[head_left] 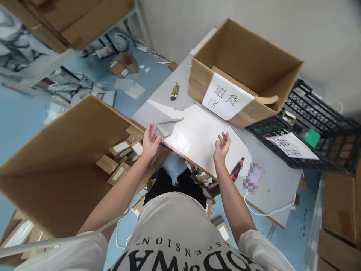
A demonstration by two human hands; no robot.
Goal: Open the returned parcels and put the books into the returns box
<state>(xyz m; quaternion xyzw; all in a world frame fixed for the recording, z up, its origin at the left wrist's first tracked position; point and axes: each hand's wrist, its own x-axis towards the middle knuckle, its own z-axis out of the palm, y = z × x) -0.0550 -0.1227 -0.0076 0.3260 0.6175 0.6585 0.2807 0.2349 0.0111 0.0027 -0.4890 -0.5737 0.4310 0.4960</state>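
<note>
My left hand [150,142] is over the left edge of the table, palm turned up and fingers loosely apart. Right beside its fingertips is a thin grey sheet or flat bag [168,128] with a raised, folded edge; whether they touch I cannot tell. My right hand [222,148] hovers above the white part of the tabletop [194,131], fingers half curled and apart, holding nothing. Close to the right wrist lies a red and black box cutter [237,169]. A yellow and black box cutter [175,91] lies farther back on the table.
A large open carton [70,150] with several small boxes stands at the left. On the table are a cardboard box [245,67] with a handwritten sign, a black crate [324,131], and a blurred-out phone-like object [254,177] with a white cable. Shelving [53,62] is at the back left.
</note>
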